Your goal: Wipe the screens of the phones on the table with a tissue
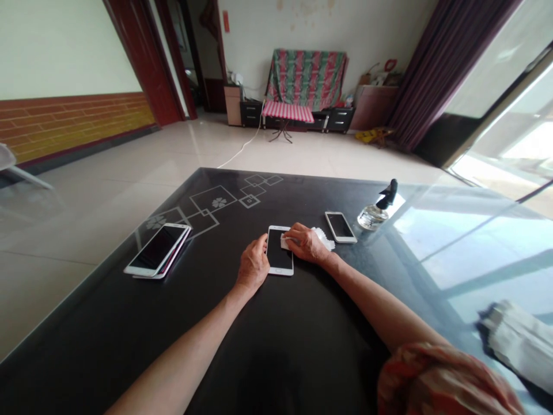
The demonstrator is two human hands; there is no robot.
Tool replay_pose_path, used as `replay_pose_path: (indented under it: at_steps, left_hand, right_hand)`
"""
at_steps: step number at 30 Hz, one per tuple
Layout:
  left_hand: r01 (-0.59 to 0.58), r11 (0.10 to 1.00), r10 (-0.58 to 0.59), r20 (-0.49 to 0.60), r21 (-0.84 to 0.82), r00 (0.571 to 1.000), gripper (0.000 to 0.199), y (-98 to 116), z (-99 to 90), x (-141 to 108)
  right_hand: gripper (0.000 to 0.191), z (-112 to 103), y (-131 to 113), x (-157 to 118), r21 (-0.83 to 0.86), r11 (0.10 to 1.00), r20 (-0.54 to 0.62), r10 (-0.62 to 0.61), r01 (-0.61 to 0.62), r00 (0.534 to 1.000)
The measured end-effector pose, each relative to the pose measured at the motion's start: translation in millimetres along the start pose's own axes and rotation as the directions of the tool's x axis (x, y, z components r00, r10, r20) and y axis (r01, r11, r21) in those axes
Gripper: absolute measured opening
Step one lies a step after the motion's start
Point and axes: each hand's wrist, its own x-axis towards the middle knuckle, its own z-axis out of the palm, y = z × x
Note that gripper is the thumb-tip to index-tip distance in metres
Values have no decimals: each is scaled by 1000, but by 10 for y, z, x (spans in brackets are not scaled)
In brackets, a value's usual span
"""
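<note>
A white smartphone (280, 264) with a dark screen lies face up on the black table. My left hand (253, 262) grips its left edge, fingers curled against the side. My right hand (306, 242) is closed on a white tissue (323, 237) and presses part of it onto the upper right of the screen. The tissue's loose end spreads out to the right, beyond the hand. To the right, a smaller white smartphone (341, 227) lies face up, apart from both hands. At the left, a stack of smartphones (158, 250) rests with a white one on top.
A clear spray bottle (373, 218) with a black nozzle stands at the right on the glossy table (207, 357). Pale crumpled cloth (518, 337) lies near the right edge. Across the floor is a small table with a striped pink top (288, 112).
</note>
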Motion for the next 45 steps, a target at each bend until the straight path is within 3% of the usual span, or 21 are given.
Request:
replay_pose_path:
  at_steps: [25,33,45]
  left_hand:
    - [-8,996,3,57,84,998,52,30,-13,5]
    - [7,998,-11,71,57,997,52,0,-14,1]
    - [-9,1000,8,44,11,999,49,-38,4,-3]
  right_hand:
    - [23,26,-123,3,-134,990,53,50,-42,997]
    - [17,19,-129,13,-147,985,78,106,-93,991]
    - [21,25,-108,-2,-132,988,41,82,-76,996]
